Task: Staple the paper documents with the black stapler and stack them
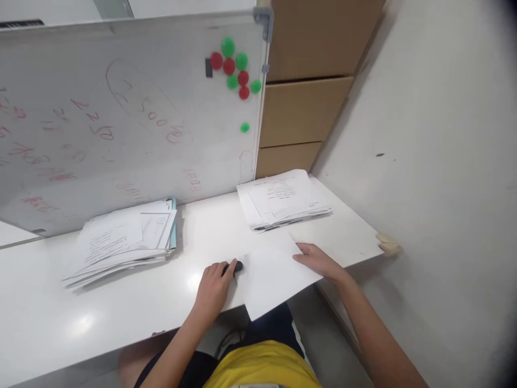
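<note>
One rectangular white paper sheet (pixel 274 283) overhangs the near edge of the glossy white surface (pixel 205 223). Right hand (pixel 317 262): fingers pinching the sheet's right edge. Left hand (pixel 213 284): fingers curled around a small black object (pixel 239 267), largely hidden, at the sheet's left edge. Assessed risk: uneven pull between the hands could skew or crease the sheet, its near corner being unsupported
</note>
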`<state>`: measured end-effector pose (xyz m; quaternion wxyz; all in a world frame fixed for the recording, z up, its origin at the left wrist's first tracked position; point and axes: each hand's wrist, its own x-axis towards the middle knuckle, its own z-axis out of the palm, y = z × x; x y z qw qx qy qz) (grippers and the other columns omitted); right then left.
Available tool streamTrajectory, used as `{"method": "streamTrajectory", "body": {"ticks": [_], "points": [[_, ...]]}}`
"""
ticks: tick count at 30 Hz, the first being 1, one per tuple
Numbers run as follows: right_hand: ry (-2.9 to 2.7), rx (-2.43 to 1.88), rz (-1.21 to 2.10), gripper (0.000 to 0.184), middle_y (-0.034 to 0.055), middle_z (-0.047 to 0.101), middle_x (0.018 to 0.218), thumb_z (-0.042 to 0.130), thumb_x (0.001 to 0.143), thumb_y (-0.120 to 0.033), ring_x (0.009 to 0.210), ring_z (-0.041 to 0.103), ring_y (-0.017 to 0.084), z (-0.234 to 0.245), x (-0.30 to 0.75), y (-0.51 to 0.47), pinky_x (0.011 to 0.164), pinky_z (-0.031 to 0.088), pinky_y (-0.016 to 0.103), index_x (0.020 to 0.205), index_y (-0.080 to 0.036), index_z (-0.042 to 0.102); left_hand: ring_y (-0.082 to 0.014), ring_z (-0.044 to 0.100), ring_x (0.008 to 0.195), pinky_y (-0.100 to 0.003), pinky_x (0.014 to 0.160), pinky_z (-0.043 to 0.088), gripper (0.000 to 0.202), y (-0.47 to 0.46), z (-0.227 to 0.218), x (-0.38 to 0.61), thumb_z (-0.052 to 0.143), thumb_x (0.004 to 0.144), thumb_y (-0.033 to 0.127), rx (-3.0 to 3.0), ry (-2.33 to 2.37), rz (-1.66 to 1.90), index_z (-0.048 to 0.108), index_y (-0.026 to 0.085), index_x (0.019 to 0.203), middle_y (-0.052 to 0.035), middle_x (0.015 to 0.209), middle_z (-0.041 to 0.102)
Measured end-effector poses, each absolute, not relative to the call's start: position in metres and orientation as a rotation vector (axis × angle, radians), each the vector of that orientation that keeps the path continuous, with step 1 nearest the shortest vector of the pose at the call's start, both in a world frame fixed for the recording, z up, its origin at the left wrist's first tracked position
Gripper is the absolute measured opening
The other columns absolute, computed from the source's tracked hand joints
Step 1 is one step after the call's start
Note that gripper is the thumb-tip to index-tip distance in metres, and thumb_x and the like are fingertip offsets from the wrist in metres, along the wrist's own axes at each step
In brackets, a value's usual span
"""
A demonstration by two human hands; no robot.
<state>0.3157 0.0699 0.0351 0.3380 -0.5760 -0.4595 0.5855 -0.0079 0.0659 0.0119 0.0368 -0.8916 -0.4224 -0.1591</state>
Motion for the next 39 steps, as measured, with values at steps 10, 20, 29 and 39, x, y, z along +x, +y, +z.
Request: {"method": "streamTrajectory", "body": {"ticks": [10,20,29,39], "points": [[-1.252,-1.695,0.889,0.032,0.0102,0.072,0.098,0.063,0.073,-0.032,0.085,0.065,0.028,0.067,0.414,0.176,0.073,0.049,0.035,0.1,-0.017,0.067,-0.0287,0.05,0.119,-0.047,0.097,0.043,0.052,0.077,0.047,-0.073,0.042,0.093,0.03,-2.449,-1.635,-0.858,0.03,0.026,0.144,-0.0124,0.129,0.055],[-1.579,-1.985,0.028,0.059,0.0311,0.045,0.132,0.049,0.079,-0.015,0.121,0.041,0.042,0.047,0.363,0.251,0.095,0.032,0.057,0.136,-0.003,0.04,-0.0394,0.03,0.134,-0.052,0.103,0.03,0.067,0.132,0.048,-0.191,0.04,0.086,0.051,-1.961,-2.105,-0.538,0.036,0.009,0.138,-0.0227,0.14,0.041],[-1.778,-1.377,0.011,0.042,0.0162,0.055,0.125,0.041,0.088,-0.025,0.118,0.047,0.03,0.033,0.23,0.163,0.1,0.036,0.05,0.128,-0.018,0.049,-0.0268,0.053,0.088,-0.037,0.075,0.038,0.033,0.128,0.059,-0.172,0.032,0.093,0.028,-2.042,-1.938,-0.436,0.063,0.019,0.092,-0.0117,0.09,0.061],[-1.459,-1.402,0.363,0.033,0.0126,0.061,0.111,0.041,0.088,-0.028,0.109,0.054,0.026,-0.021,0.211,0.126,0.095,0.043,0.047,0.116,-0.02,0.057,-0.0299,0.052,0.083,-0.036,0.065,0.035,0.024,0.134,0.066,-0.135,0.048,0.086,0.036,-2.026,-1.955,-0.179,0.059,0.014,0.089,-0.0145,0.086,0.058]]}}
